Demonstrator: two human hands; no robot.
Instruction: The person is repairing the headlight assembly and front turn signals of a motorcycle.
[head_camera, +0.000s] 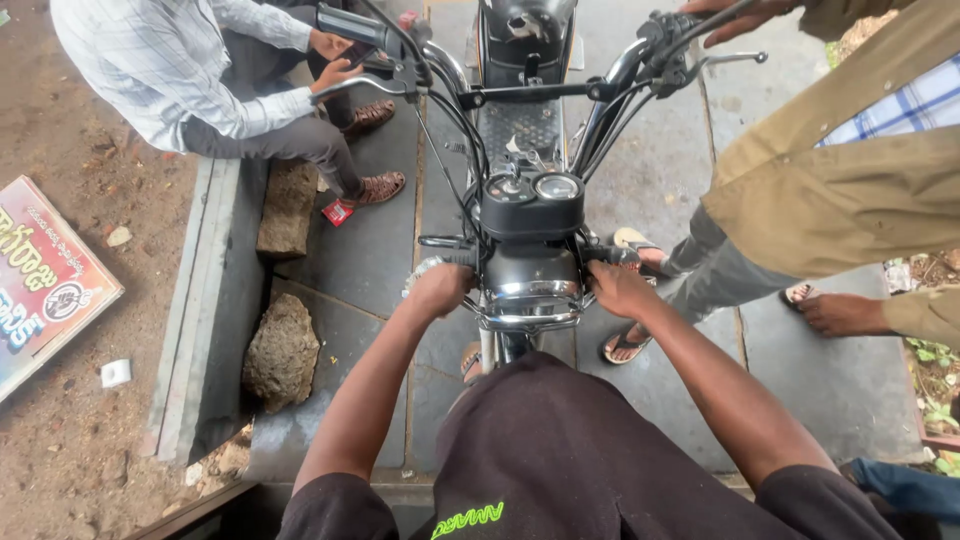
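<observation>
I look down at a motorbike (525, 150) that stands on the grey stone floor (370, 250) and points at me. Its long side runs from near to far, right down the middle of my view. The round headlight (531, 280) is the part closest to me, with two small dials (533, 188) just above it.

My left hand (440, 288) is on the left side of the headlight. Its grip is closed tight around a shiny metal part (424, 268) that sticks out there. My right hand (618, 287) is on the right side of the headlight, and its grip is closed around a dark part (610, 255) that sticks out on that side. Both hands are about the same way from the headlight, one on each side, so no hand is nearer.

A person in a tan shirt (850, 190) stands on the right and has a hand (745, 15) on the far handlebar (660, 50). Another person in a pale checked shirt (170, 60) sits at the far left. A big rock (283, 350) lies on the left by a stone kerb (205, 300), and a coloured sign board (45, 280) lies on the dirt
</observation>
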